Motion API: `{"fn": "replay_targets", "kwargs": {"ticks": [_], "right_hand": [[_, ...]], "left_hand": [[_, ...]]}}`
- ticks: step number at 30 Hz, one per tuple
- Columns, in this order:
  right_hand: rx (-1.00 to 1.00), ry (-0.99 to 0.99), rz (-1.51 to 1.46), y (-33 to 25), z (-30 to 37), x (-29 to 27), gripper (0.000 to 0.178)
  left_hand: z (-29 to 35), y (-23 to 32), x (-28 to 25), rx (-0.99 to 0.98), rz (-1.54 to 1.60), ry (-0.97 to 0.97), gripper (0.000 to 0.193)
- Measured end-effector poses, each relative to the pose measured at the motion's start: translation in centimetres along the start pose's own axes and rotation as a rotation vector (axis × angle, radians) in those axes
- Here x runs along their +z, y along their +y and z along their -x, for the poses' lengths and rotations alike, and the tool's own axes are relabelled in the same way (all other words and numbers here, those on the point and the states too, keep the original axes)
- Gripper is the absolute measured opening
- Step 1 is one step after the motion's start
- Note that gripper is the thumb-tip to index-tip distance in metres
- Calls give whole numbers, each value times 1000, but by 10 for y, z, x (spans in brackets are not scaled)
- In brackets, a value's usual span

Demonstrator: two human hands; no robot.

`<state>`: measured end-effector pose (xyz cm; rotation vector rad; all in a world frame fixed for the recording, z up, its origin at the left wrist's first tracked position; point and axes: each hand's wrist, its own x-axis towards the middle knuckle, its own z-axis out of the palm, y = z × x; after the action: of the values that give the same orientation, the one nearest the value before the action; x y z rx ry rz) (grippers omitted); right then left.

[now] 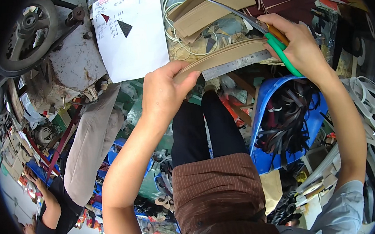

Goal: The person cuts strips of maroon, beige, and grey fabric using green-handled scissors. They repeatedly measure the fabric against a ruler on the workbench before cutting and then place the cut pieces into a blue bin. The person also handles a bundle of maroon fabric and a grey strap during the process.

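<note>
Between my hands runs a curved stack of thin tan strips point(229, 54), its near end pinched by the thumb and fingers of my left hand point(163, 86). My right hand point(297, 44) is closed round a pair of scissors point(282, 54) with green and orange handles. Their blades point to the far left, over a pile of wider tan pieces point(215, 10). The right fingers also meet the right end of the strips, though I cannot tell how firmly they grip it. A metal ruler point(236, 65) lies just below the strips along the table's near edge.
White cord point(170, 20) loops beside the tan pile, and dark red pieces point(277, 2) lie right of it. Handwritten paper point(142, 55) bears two small scraps. A machine with a handwheel point(27, 34) stands left. Below my right hand, a blue bin point(260, 107) holds dark strips. Another person point(50, 209) is lower left.
</note>
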<state>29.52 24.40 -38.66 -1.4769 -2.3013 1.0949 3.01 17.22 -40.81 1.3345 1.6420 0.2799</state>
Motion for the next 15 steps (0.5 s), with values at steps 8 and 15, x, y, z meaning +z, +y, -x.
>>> {"fn": "replay_targets", "kwargs": {"ticks": [8, 15], "right_hand": [[-8, 25, -23, 0, 2, -1, 30], [155, 248, -264, -58, 22, -47, 49]], "left_hand": [[-2, -4, 5, 82, -59, 50, 26], [-14, 30, -38, -121, 492, -220, 22]]}}
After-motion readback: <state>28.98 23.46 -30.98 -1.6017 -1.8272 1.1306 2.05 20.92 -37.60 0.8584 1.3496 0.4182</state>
